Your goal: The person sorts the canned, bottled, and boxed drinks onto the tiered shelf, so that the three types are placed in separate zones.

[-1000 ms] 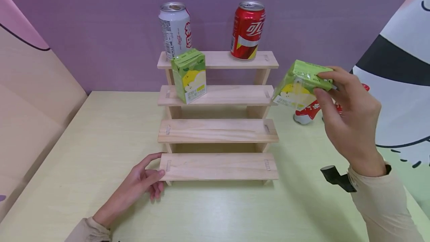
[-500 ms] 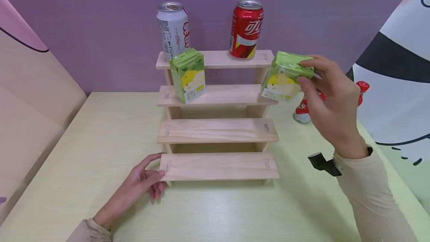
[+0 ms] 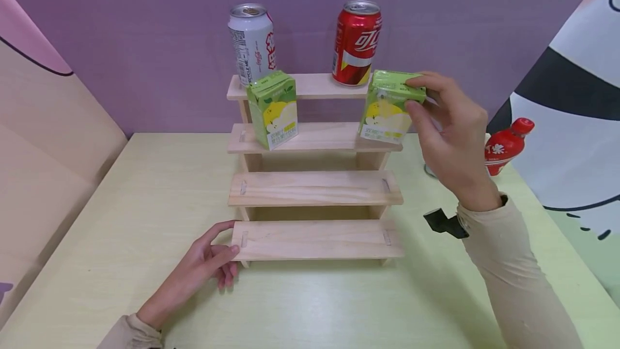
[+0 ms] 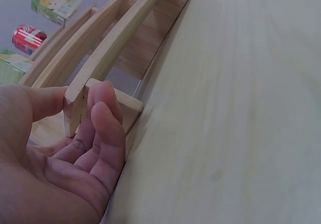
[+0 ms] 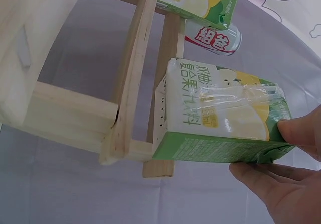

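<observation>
My right hand [image 3: 448, 133] pinches a green juice carton [image 3: 386, 109] by its top, thumb in front and fingers on the upper face. The carton is close over the right end of the wooden stepped rack's second-highest shelf [image 3: 324, 136]; in the right wrist view its base is right by the shelf edge. A matching juice carton [image 3: 273, 111] stands on the left end of that shelf. My left hand [image 3: 203, 263] grips the left end of the lowest shelf [image 3: 317, 240], thumb and index finger around the board in the left wrist view [image 4: 75, 158].
On the top shelf [image 3: 315, 88] stand a white cola can [image 3: 252, 42] at left and a red cola can [image 3: 357, 42] at right. A red-capped bottle [image 3: 506, 147] lies on the table [image 3: 310, 306], partly behind my right hand. A purple backdrop [image 3: 169, 69] hangs behind.
My right hand has moved left with the juice carton, from beside the rack to the right end of the second-highest shelf; the carton has become more upright. My left hand stays put.
</observation>
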A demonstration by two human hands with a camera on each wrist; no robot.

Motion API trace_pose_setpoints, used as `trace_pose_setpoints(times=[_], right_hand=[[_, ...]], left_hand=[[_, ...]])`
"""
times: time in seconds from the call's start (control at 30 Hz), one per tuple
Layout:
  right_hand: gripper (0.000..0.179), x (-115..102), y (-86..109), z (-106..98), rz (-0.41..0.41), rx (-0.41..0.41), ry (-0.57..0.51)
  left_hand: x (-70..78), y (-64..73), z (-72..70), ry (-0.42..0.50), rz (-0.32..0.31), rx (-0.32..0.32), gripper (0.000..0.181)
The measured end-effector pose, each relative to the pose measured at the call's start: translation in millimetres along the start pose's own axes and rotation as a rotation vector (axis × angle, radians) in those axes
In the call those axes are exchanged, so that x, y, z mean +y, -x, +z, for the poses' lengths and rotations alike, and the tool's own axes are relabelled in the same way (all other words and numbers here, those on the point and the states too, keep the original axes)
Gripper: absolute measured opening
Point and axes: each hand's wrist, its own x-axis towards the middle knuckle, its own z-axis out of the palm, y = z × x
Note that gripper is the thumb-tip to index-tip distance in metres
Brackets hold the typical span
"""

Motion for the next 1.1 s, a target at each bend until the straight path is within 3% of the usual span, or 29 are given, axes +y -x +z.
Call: trace_pose_setpoints(times=[0.33,0.7,1.1], right_hand=[[0.033,-6,-7.8,18,0.039,-0.003,-0.053],[0.035,28,-3.5,33,0.061,-0.022,0.001],[0.049,34,4.9,31,0.075,-0.099,0.007]], left_hand=[[-0.6,-0.1,0.1,0.002,0.006,0.004,0.054],[1.1,0.2,0.9,0.002,0.003,0.006,0.054],[0.5,0.6,0.9,-0.007,0.020,0.001,0.052]])
